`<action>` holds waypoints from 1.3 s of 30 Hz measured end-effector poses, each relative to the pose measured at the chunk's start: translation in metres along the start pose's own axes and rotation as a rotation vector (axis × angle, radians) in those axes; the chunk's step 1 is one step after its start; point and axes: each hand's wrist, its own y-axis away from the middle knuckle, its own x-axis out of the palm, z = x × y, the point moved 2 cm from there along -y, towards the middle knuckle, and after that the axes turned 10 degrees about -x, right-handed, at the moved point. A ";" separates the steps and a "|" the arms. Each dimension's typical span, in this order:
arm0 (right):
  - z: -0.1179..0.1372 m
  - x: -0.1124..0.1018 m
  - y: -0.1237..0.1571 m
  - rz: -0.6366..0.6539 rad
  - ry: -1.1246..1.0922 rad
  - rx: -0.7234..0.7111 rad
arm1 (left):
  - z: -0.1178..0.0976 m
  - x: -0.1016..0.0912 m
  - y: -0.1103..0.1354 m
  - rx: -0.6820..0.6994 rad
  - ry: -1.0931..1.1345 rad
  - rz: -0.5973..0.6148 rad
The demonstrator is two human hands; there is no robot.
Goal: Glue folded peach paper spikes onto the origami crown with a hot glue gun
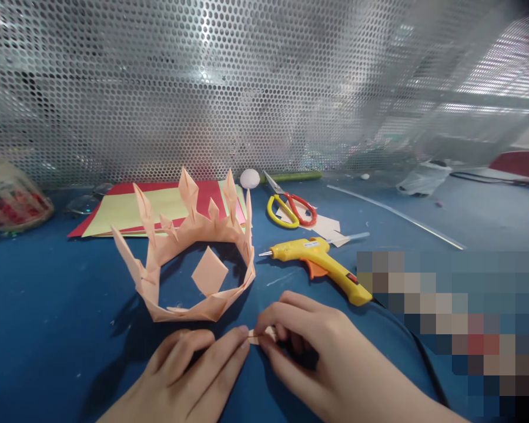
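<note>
My left hand (194, 367) and my right hand (308, 346) meet at the near edge of the blue table (48, 305). Both pinch a small folded peach paper piece (261, 336) between fingertips. Just behind them stands a peach folded-paper crown (189, 258) with several pointed spikes. A loose peach paper square (209, 271) lies inside the crown's ring.
A yellow glue gun (321, 261) with a black cord lies right of the crown. Red-and-yellow scissors (288, 205) rest on paper scraps behind it. Stacked coloured paper sheets (127, 208), a white ball (250, 178), a clear glue stick (397, 214) and a perforated metal screen (247, 88) sit farther back.
</note>
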 end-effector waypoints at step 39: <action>-0.003 0.009 -0.006 -0.008 0.138 -0.096 | 0.003 -0.014 -0.001 0.022 0.067 0.112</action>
